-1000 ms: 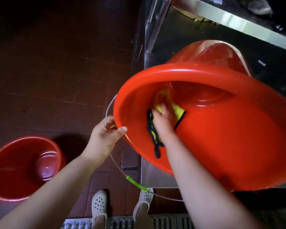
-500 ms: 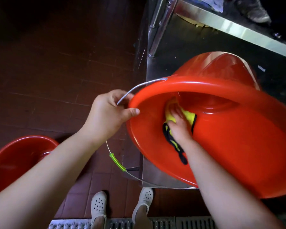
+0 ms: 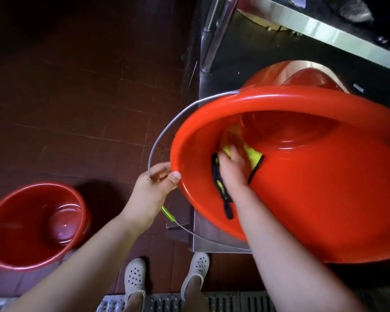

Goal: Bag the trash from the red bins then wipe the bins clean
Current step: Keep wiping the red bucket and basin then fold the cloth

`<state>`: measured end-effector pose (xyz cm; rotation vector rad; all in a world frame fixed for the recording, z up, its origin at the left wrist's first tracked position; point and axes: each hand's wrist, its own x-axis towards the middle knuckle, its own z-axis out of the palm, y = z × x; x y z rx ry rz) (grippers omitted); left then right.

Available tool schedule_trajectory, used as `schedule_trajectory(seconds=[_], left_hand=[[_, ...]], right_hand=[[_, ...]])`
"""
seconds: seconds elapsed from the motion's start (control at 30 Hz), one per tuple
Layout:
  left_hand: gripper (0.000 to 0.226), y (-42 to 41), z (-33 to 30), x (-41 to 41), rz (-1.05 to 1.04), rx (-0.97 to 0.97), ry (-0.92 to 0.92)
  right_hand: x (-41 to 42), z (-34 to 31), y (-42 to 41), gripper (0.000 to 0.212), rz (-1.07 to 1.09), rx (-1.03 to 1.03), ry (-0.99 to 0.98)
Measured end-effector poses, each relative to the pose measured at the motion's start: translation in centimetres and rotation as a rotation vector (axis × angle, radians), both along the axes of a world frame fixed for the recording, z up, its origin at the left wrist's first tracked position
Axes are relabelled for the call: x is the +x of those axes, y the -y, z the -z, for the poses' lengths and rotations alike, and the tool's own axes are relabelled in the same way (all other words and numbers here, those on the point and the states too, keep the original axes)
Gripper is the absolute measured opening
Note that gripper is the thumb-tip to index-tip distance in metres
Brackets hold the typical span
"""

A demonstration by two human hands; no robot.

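A big red bin [image 3: 324, 199] is tilted toward me on the steel shelf, its mouth facing me. My left hand [image 3: 153, 190] grips its rim at the left edge, thumb over the lip, next to the wire handle [image 3: 167, 129]. Inside the bin my right hand [image 3: 232, 170] presses a yellow cloth with black trim [image 3: 253, 157] against the left inner wall. A second red bin [image 3: 302, 74] shows behind the tilted one. A third red bin [image 3: 32, 224] stands upright on the floor at the left.
A steel shelf [image 3: 214, 242] carries the bins, with a steel post [image 3: 216, 32] and an upper shelf edge [image 3: 324, 30] above. Dark red floor tiles [image 3: 77, 97] spread to the left. My two white clogs [image 3: 164, 278] stand by a floor drain grate [image 3: 223, 302].
My left hand slid down the rim from upper left to lower left. The wire handle swung up and out. My right hand rubbed the cloth a little along the inner wall.
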<state>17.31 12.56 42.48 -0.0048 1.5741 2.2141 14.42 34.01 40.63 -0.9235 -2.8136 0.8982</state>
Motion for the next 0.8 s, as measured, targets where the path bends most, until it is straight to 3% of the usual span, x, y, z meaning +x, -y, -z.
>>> schedule_trajectory(seconds=[0.1, 0.2, 0.33, 0.53, 0.63, 0.8], left_hand=[[0.019, -0.5, -0.9, -0.3, -0.053, -0.010, -0.062], [0.013, -0.5, -2.0, -1.1, -0.085, -0.128, -0.225], [0.020, -0.2, -4.3, -3.4, -0.144, -0.175, -0.315], [0.021, 0.4, -6.7, -5.6, -0.123, -0.158, -0.410], [0.020, 0.1, -5.9, -5.7, -0.152, -0.089, -0.343], [0.026, -0.1, -1.4, -2.8, -0.202, 0.030, -0.019]], right_hand=[[3.6, -0.5, 4.8, 0.062, -0.096, -0.250, -0.225], [6.3, -1.3, 6.3, 0.064, -0.298, -0.305, -0.326], [5.1, -1.0, 2.8, 0.066, -0.443, -0.146, -0.239], [-0.8, 0.2, -6.3, 0.056, -0.173, 0.245, 0.135], [-1.9, 0.4, -7.7, 0.058, -0.174, 0.314, 0.169], [-2.5, 0.1, -7.2, 0.059, -0.154, 0.343, 0.247]])
